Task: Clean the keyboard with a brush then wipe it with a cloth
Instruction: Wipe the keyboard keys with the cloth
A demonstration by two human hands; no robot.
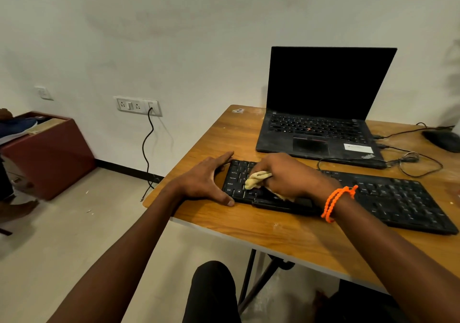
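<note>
- Your right hand (286,176) pinches the bunched yellow cloth (256,179) against the black keyboard's (398,198) left end (near the table (273,233) corner).
- Your left hand (206,181), fingers spread, braces that end.

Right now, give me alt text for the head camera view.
A right hand wipes a black keyboard with a yellow cloth while the left hand braces its left end, on a wooden table before an open laptop.

keyboard (398,198): "Ctrl", "Shift", "Caps Lock" | laptop (321,133): "ThinkPad"
</note>
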